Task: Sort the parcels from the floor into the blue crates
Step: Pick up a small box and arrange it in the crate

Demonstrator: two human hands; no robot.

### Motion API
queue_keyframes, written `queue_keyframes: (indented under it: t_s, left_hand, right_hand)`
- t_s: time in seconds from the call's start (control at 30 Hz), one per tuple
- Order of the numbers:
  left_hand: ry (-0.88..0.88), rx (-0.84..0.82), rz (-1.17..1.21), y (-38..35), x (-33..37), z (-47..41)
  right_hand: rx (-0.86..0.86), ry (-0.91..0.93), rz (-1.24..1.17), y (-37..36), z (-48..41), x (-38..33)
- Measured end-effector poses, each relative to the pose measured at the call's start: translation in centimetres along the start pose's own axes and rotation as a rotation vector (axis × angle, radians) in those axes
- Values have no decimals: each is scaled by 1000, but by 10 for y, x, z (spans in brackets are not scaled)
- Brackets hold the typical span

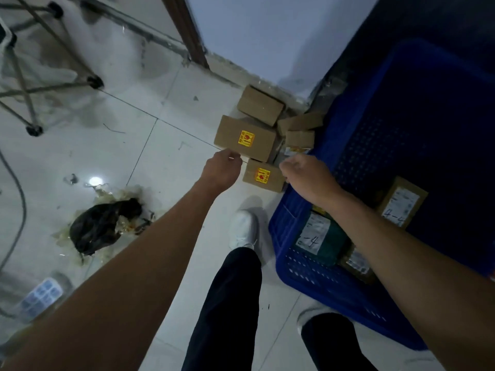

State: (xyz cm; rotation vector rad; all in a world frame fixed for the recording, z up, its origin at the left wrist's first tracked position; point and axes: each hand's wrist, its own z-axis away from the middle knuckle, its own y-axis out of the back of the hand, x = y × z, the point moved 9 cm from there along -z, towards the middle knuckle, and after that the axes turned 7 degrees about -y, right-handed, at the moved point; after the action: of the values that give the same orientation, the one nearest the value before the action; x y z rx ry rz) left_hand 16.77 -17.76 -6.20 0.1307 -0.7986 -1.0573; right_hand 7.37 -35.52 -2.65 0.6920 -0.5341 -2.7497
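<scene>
A white tiled floor (166,108) runs to a pale wall (254,36) with a brown door frame (184,28). Far left stand the thin metal legs of a folding frame (26,84). A grey cable (20,210) curves along the left edge. A black bag (101,226) lies near left amid crumpled wrapping. A white shoe (243,228) and dark trousers (230,303) are set just left of the blue crate (294,266), which fills the right side. The crate already holds a green parcel (329,242) with a handwritten label and a brown labelled box (401,202).

The boxes on the floor are piled in the corner between wall and crate. There is a plain far box (259,104), a big box (245,137) with a yellow sticker, a near box (263,178) with the same sticker, and two small boxes (300,129) against the crate wall.

The right forearm crosses over the crate and covers part of its load. The dark area far right is too dim to read. A blurred pale object (40,295) near left cannot be identified.

The left hand (221,167) is at the near edge of the big box. The right hand (305,172) is over the right end of the near box. Both are seen from the back, so the fingers curl out of sight. Whether they are released or grasping a box cannot be told.
</scene>
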Motion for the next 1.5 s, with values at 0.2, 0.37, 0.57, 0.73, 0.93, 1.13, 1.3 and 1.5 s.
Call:
queue_keyframes:
  t_s: [0.2,0.37,0.57,0.73,0.93,1.13,1.3,1.5]
  left_hand:
    - [51,-32,-98,-3,-63,-92]
    - [33,-28,-79,-5,-92,-152]
    - [47,-66,39,-23,-119,-188]
    - [136,-67,116,-19,-135,-187]
    - [106,57,140,11,-135,-164]
    - [140,165,262,29,-112,-133]
    - [172,376,305,62,-86,-83]
    - [170,491,314,92,-30,-7]
  right_hand:
    - [-55,-126,133,-57,-105,-12]
    - [-81,-282,51,-88,-170,5]
    - [-24,-428,-68,-101,-202,30]
    - [-14,-473,-324,-108,-203,38]
    - [0,-478,-400,-96,-179,31]
    - [-20,-367,-399,-75,-144,16]
    - [-53,-245,-423,-54,-95,-6]
    - [-20,-69,-437,-20,-1,-38]
